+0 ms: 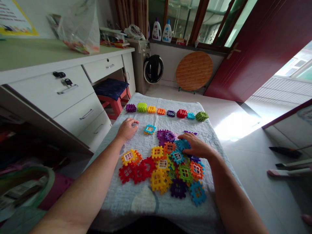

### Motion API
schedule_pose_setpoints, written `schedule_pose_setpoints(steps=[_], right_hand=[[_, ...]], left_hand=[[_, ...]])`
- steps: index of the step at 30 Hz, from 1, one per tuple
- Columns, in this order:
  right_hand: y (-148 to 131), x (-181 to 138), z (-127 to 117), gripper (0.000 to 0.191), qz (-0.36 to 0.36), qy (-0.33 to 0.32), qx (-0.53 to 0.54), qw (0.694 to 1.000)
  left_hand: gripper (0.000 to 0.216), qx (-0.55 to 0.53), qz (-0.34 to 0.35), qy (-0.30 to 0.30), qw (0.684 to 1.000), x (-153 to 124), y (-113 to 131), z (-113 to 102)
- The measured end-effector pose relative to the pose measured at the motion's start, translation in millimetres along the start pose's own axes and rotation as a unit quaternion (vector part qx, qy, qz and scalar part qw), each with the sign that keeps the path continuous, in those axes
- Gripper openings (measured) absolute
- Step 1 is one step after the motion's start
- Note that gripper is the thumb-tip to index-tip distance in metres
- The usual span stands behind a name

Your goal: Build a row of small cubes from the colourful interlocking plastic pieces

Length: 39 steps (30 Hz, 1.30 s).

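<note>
The blue interlocking plastic tile (181,145) lies on the far right part of the mixed heap (158,180) on the cloth (117,199), under the bent right hand (196,145) (whether it grips, I cannot tell). It should handle light and stiff, perhaps slippery on the flat, so its notched edges look the best hold. The left hand (127,129) rests loosely curled at left, nothing visible in it.

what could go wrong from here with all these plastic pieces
The right hand is on a blue piece in the overlapping pile, so lifting it might drag neighbours along.
The green stack sits near the table's right edge and could get knocked off.
The cloth looks wrinkled; if it slips, the row might shift.
</note>
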State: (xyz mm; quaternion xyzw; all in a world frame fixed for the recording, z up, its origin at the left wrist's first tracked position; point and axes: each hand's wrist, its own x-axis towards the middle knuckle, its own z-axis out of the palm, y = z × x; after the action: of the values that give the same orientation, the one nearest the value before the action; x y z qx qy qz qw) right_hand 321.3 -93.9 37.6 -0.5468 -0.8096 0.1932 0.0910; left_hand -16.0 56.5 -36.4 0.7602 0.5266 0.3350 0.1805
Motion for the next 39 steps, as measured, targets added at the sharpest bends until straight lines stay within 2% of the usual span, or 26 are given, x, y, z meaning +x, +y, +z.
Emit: schedule_pose_setpoints(steps=[6, 9, 12, 15, 21, 39], right_hand=[[-2.5, 0.2, 0.0, 0.055, 0.002, 0.017, 0.002, 1.000], [-10.2, -5.1, -7.7, 0.057, -0.037, 0.031, 0.046, 0.998], [-23.7, -11.2, -13.2, 0.059, -0.086, 0.000, 0.072, 0.994], [-35.5, -13.5, -10.8, 0.062, -0.107, -0.039, 0.052, 0.992], [-42.5, -10.0, -1.1, 0.059, -0.103, -0.072, 0.022, 0.992], [-44.5, -11.3, 2.1, 0.059, -0.093, -0.092, 0.002, 0.991]], left_hand=[[0.025, -0.003, 0.010, 0.002, 1.000, 0.6, -1.0, 0.2], [0.024, 0.002, 0.009, 0.001, 1.000, 1.0, -0.9, -0.2], [0.024, 0.006, 0.006, -0.001, 1.000, 0.8, 0.0, -0.6], [0.025, 0.000, 0.002, -0.001, 1.000, 0.3, 1.2, -0.9], [0.024, -0.001, 0.000, -0.002, 1.000, -0.1, 2.3, -1.3], [0.023, 0.001, 0.006, -0.001, 1.000, -0.1, 1.8, -1.5]])
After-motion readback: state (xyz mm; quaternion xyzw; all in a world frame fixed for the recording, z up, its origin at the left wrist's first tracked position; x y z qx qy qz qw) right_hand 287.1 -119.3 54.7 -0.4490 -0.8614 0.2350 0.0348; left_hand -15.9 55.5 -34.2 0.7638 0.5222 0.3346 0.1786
